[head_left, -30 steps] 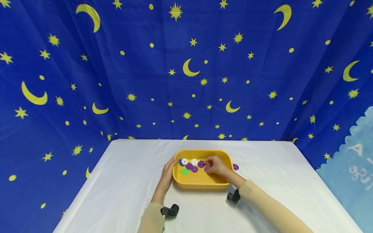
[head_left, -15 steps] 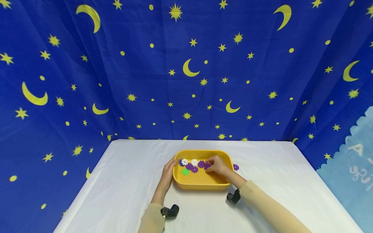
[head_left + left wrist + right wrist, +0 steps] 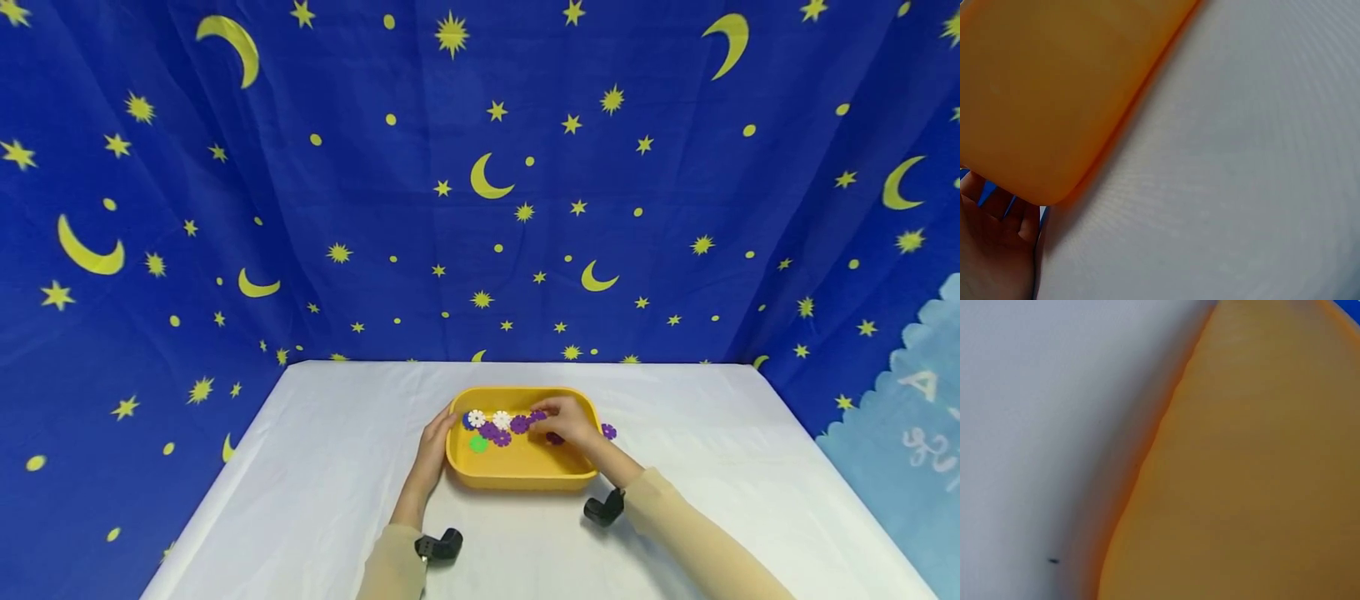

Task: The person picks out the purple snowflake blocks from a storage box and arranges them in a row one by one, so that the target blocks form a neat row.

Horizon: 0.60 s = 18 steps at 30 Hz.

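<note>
A yellow plastic tub (image 3: 517, 482) stands on the white table, with flower-shaped interlocking discs in it. My left hand (image 3: 429, 450) holds the tub's left end, its fingertips at the rim; in the left wrist view the fingers (image 3: 999, 203) lie against the outer wall. My right hand (image 3: 567, 423) reaches inside over the right half, thumb and index finger on either side of a purple disc (image 3: 537, 415). Another purple disc (image 3: 555, 438) shows partly under that hand. Left of it lie a further purple disc (image 3: 519, 424), a white disc (image 3: 476, 419) and a green disc (image 3: 478, 444).
One purple disc (image 3: 609, 432) lies on the table (image 3: 697, 467) just outside the tub's right end. A blue curtain (image 3: 480, 225) with yellow moons and stars hangs behind the table. Black camera mounts (image 3: 438, 546) sit on the wrists.
My right hand has shifted slightly right and its thumb and index finger have spread. A purple disc now shows between them, another beneath the hand. The left hand stays at the tub.
</note>
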### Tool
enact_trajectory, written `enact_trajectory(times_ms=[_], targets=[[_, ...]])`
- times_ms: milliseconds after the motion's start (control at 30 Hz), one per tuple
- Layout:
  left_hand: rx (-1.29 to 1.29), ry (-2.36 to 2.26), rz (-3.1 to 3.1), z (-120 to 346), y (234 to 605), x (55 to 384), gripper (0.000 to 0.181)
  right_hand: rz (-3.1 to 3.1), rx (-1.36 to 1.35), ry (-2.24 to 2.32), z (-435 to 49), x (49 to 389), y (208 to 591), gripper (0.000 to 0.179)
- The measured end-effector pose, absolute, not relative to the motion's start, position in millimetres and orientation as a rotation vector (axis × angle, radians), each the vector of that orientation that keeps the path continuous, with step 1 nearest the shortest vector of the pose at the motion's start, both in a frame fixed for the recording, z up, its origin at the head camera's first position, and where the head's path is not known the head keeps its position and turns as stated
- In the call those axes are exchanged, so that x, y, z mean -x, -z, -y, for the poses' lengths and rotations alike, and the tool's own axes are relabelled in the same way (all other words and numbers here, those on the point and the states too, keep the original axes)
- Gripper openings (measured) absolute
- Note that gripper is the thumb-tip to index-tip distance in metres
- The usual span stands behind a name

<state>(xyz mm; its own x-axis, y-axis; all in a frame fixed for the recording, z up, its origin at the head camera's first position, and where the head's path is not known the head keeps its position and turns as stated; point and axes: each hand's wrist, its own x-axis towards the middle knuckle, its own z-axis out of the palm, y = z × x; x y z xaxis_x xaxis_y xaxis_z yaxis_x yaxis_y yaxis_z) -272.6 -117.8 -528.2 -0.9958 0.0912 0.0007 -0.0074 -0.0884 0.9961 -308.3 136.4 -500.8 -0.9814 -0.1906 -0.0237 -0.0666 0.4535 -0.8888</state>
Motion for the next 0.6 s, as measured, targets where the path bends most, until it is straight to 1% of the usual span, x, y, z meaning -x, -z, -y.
enact_trajectory(times_ms=[233, 600], targets=[[-0.092, -2.282, -2.107, 117, 546, 280, 0.053, -2.565, 0.112, 1.641, -138, 305, 496, 0.035], [-0.087, -2.287, -2.119, 118, 547, 282, 0.054, -2.519, 0.08, 1.732, -148, 305, 482, 0.036]])
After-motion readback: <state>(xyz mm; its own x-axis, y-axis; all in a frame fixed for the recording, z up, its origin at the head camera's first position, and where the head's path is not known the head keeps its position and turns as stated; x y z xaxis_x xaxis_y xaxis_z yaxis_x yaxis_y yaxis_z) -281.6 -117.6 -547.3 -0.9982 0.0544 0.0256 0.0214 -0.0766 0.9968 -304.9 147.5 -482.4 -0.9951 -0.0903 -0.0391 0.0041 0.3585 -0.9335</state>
